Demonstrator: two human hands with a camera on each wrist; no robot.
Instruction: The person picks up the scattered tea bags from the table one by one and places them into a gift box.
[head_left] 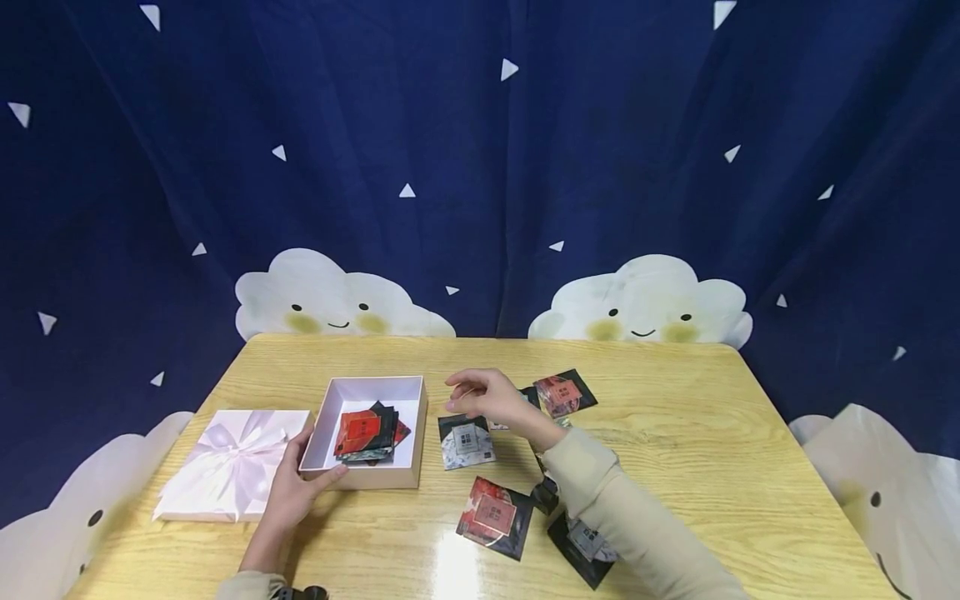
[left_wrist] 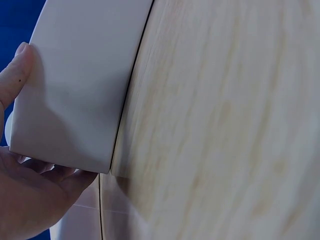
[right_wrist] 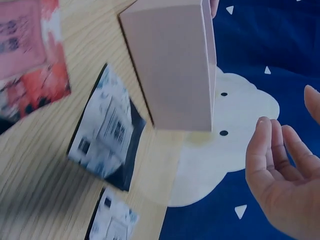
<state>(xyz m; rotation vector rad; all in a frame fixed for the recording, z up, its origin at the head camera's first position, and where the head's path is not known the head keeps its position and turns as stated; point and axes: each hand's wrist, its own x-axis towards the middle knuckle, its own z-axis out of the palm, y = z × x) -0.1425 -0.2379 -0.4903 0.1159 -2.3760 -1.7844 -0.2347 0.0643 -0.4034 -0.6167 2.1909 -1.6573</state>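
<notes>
My beige sleeve (head_left: 645,517) partly hides a black sachet with a grey label (head_left: 588,543); on a square red-and-black sachet (head_left: 493,518), the characters are too small to read. My left hand (head_left: 291,487) grips the open white cardboard box (head_left: 382,478), sachets (head_left: 365,429) piled inside. My right hand's (head_left: 491,398) empty fingers bend loosely above the wooden table (head_left: 675,425).
</notes>
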